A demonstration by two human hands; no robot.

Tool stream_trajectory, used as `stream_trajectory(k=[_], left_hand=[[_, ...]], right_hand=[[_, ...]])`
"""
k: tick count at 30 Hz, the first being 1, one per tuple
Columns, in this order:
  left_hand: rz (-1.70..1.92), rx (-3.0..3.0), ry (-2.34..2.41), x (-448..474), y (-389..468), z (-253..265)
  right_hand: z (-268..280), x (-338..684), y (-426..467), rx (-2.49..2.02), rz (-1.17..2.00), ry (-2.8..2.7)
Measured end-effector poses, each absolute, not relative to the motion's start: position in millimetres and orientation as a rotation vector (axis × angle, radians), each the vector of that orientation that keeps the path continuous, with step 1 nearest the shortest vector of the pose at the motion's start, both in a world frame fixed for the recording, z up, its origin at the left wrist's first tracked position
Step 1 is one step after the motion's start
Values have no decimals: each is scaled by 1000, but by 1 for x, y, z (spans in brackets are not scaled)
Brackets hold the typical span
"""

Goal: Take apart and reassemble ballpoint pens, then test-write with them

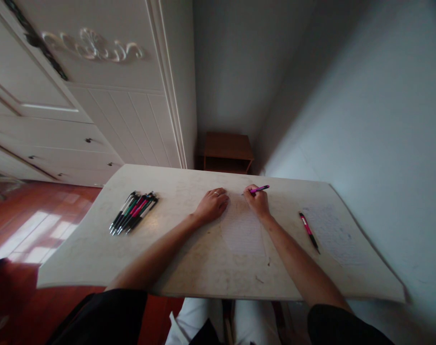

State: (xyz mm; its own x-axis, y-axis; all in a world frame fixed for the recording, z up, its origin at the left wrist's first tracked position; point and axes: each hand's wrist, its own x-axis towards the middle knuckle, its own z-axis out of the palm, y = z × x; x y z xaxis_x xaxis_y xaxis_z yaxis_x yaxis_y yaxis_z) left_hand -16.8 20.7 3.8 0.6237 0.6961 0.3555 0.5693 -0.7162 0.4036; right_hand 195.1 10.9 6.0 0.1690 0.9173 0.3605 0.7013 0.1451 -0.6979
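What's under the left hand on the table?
The left hand lies flat at the left edge of a lined sheet of paper on the table. Anything beneath the palm is hidden.

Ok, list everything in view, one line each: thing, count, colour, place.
table: one, off-white, centre of view.
bundle of pens: several, black with green, pink and white, table's left part.
lined sheet: one, white, between the hands.
second sheet: one, white with faint writing, table's right part.
loose pen: one, pink and black, left of the second sheet.
wardrobe: one, cream, behind left.
side table: one, brown, in the corner.
floor: reddish wood, left.
left hand: flat on the lined sheet's left edge, ring on.
right hand: grip on a pink pen, tip toward the paper.
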Motion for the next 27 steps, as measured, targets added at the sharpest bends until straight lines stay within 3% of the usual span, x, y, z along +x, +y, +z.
stream_trajectory(k=[27], left_hand=[[708, 2607, 1036, -17, 20, 5]], right_hand=[[8, 194, 10, -1633, 365, -1566]])
